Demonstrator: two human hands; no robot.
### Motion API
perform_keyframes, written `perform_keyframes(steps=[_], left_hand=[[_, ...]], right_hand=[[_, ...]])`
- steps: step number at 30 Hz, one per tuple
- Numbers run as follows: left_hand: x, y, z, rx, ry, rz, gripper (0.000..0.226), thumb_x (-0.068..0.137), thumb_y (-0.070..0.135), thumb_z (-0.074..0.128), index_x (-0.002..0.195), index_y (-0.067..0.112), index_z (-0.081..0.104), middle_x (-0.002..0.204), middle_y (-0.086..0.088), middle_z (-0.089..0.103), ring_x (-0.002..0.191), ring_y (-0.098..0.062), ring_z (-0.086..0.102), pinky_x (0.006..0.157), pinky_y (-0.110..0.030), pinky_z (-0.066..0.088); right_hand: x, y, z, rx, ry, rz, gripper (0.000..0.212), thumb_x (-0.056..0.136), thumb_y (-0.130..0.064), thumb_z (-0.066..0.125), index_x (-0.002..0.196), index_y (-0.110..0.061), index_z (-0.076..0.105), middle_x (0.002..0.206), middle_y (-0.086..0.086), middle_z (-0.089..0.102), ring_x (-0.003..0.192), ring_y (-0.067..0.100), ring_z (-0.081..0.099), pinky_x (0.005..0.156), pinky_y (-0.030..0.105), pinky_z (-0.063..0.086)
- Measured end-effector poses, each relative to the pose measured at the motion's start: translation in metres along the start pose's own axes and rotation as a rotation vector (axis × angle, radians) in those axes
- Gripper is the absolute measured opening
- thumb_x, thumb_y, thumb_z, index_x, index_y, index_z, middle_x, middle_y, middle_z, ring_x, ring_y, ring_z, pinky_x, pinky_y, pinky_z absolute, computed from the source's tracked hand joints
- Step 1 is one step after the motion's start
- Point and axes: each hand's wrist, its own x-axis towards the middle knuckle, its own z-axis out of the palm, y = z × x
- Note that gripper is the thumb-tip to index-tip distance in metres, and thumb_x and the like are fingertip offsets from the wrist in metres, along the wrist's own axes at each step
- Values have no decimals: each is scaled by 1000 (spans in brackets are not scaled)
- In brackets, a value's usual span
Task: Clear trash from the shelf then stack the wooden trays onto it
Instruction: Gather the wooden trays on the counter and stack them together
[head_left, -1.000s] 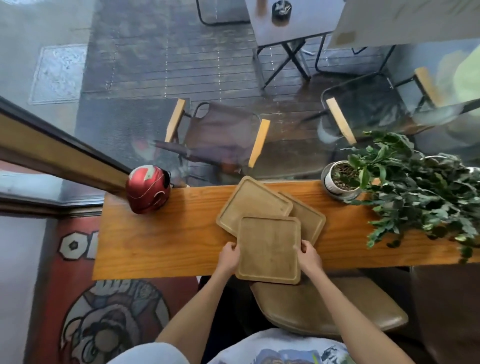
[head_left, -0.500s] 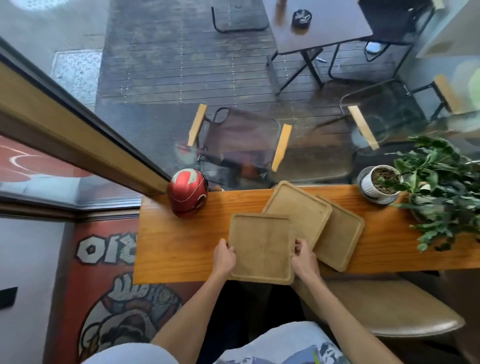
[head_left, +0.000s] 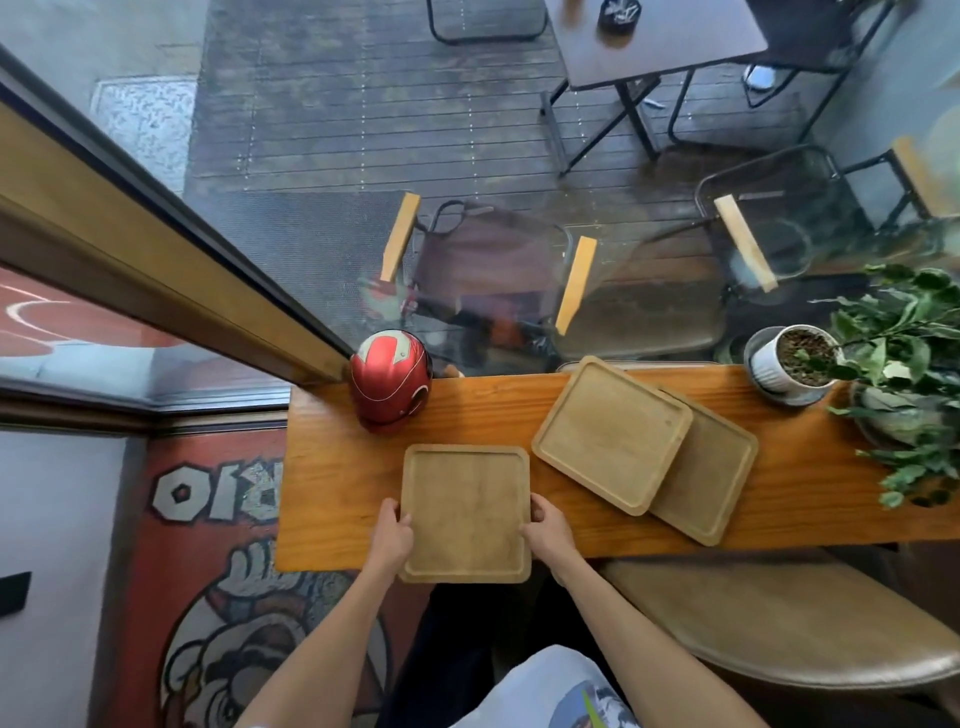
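A square wooden tray (head_left: 465, 512) lies on the orange-brown wooden shelf (head_left: 337, 483), its near edge hanging over the shelf's front. My left hand (head_left: 390, 535) grips its left edge and my right hand (head_left: 548, 532) grips its right edge. To the right, a second wooden tray (head_left: 613, 434) lies tilted on top of a third tray (head_left: 709, 486), both apart from the one I hold.
A red helmet (head_left: 389, 384) stands at the shelf's back left by the window glass. A white potted plant (head_left: 795, 361) and a leafy plant (head_left: 909, 374) fill the right end. A tan padded stool (head_left: 789, 623) sits below the shelf at right.
The tray in my hands has slid left off the other two and now lies apart from them. My view has shifted left as well.
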Motion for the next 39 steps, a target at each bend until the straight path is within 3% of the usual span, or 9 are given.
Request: perform_keyframes(steps=[7,13,16,18,20,22,25,31,39], left_hand=[[1,12,11,325,111,101,32,100,6,42,132,0,43,136,-20,43,122,-37,47,97,-42,40],[8,12,12,544,99,119,25,98,7,42,120,-1,50,122,-20,56,111,-36,57,86,-40,46],[11,20,10,692,72,99,26,95,6,43,114,0,58,115,-17,65,103,-32,64,77,-36,52],[6,45,10,884,82,105,25,92,9,45,106,7,66,106,-9,69,96,-27,67,72,-33,52],[0,86,19,972,168,220,23,91,11,47,105,12,66,103,-5,70,94,-24,68,71,-32,50],[-5,133,40,868,241,440,20,93,9,48,108,12,60,106,-6,67,94,-25,66,72,-34,50],[-6,197,81,571,200,617,17,97,12,50,111,11,59,111,-7,62,96,-21,58,81,-34,53],[17,241,136,410,-26,428,30,100,23,49,125,6,53,128,-16,57,117,-34,55,101,-48,49],[20,244,151,336,-56,397,40,96,25,58,132,15,46,136,-13,43,127,-34,41,110,-50,39]], right_hand=[[4,-4,3,-241,73,-58,63,89,0,51,147,-20,39,136,7,44,125,24,45,103,32,40],[-2,0,2,-400,-38,-66,74,93,-7,50,156,-12,11,155,6,22,139,24,32,114,34,32],[-5,2,-20,-372,-46,-118,61,96,-25,53,152,-14,30,150,3,37,136,21,41,111,34,37],[-7,4,-45,-251,171,-199,37,97,-26,52,133,-18,57,132,0,59,121,17,56,101,32,46],[-8,5,-78,-87,475,-216,23,99,-20,50,115,-16,66,111,-1,66,108,20,62,90,32,50],[1,8,-114,24,666,-169,21,99,-17,50,113,-14,65,112,6,65,106,25,61,89,37,50],[23,9,-153,113,674,-44,29,98,-20,52,125,-12,58,121,11,63,111,28,58,96,44,50],[49,2,-174,226,455,61,51,97,-28,56,144,-17,41,140,10,52,126,30,51,102,48,48],[56,5,-187,299,452,96,51,92,-19,64,139,-20,44,135,8,55,121,31,53,99,54,49]])
